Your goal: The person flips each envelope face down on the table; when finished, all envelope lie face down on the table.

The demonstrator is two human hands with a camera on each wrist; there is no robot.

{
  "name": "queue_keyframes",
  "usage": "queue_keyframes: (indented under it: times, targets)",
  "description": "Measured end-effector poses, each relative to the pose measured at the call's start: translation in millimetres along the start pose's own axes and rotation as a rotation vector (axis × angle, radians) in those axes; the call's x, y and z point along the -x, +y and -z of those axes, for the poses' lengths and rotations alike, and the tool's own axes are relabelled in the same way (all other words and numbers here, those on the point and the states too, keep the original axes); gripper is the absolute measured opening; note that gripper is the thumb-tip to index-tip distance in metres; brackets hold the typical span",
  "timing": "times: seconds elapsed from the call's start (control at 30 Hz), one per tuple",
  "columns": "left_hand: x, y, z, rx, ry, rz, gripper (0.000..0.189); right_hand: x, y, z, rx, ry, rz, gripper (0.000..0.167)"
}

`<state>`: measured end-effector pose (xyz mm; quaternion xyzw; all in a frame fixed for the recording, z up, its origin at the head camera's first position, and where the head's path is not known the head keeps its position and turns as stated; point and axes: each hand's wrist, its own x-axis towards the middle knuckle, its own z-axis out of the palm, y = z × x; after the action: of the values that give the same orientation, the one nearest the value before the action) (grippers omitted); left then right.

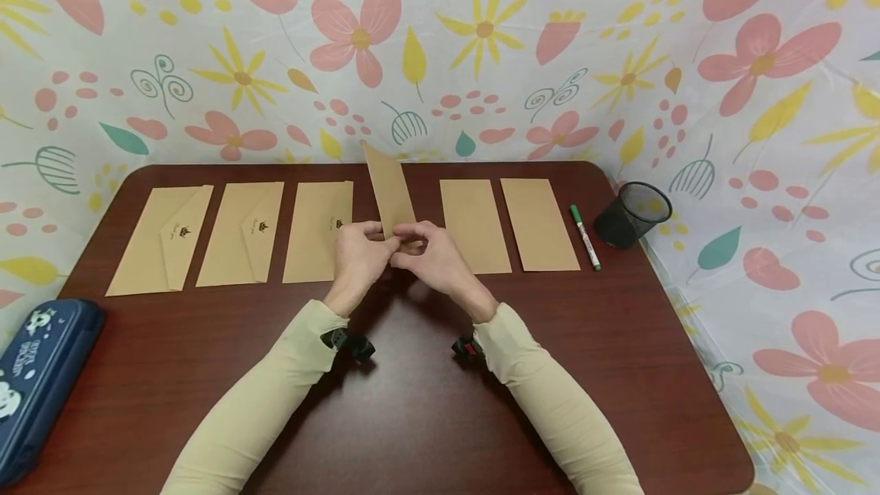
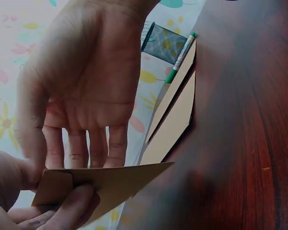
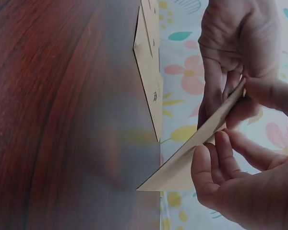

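My left hand [image 1: 360, 254] and right hand [image 1: 436, 254] meet at the lower end of a plain brown paper envelope [image 1: 389, 182], both pinching it between thumb and fingers. It stands tilted up from the table, its far end raised. In the left wrist view, the left fingers [image 2: 79, 203] curl under the envelope [image 2: 120, 179] and the right fingers lie behind it. From the right wrist, a fold shows along the envelope [image 3: 182, 158], with the right fingertips [image 3: 201, 163] on its face and the left hand [image 3: 240, 43] at its upper end.
Three envelopes with a small crown print [image 1: 186, 239] lie in a row to the left. Two plain envelopes [image 1: 539, 224] lie to the right, then a green-capped marker [image 1: 584, 237] and a black mesh pen cup [image 1: 631, 216]. A blue pencil case [image 1: 51, 380] sits at the table's left edge.
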<state>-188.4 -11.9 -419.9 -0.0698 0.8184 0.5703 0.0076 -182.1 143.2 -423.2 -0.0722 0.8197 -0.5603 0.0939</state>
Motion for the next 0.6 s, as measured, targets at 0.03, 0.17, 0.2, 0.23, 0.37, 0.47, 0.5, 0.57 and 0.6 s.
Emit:
queue_keyframes:
  times: [0.03,0.17,0.2,0.23,0.37,0.47,0.5,0.57,0.6]
  targets:
    - [-0.4,-0.2,0.6,0.012,-0.003,0.016,0.035,-0.1,0,0,0.005,0.002,-0.001,0.049]
    - [-0.5,-1.1,3.7,0.033,-0.018,0.049,0.042,-1.5,3,1,0.047,0.043,-0.002,0.046]
    - [-0.3,-1.3,4.6,0.025,-0.014,0.047,0.042,-2.1,4,2,0.063,0.059,-0.006,0.046]
    - [-0.1,-1.4,5.4,0.024,-0.011,0.048,0.042,-2.8,6,2,0.078,0.074,-0.013,0.048]
    - [1.1,-1.7,8.5,0.023,0.011,0.043,0.035,-6.4,12,5,0.151,0.13,-0.05,0.058]
    - [1.0,-2.7,10.1,0.023,0.029,0.034,0.033,-8.7,15,8,0.193,0.159,-0.08,0.064]
    - [0.8,-3.0,10.7,0.028,0.031,0.034,0.032,-9.3,16,9,0.193,0.164,-0.089,0.065]
    - [0.0,-4.6,11.6,0.04,0.032,0.035,0.033,-10.3,18,10,0.204,0.169,-0.104,0.065]
    - [-0.7,-5.4,12.1,0.052,0.028,0.038,0.033,-10.7,19,11,0.204,0.167,-0.107,0.065]
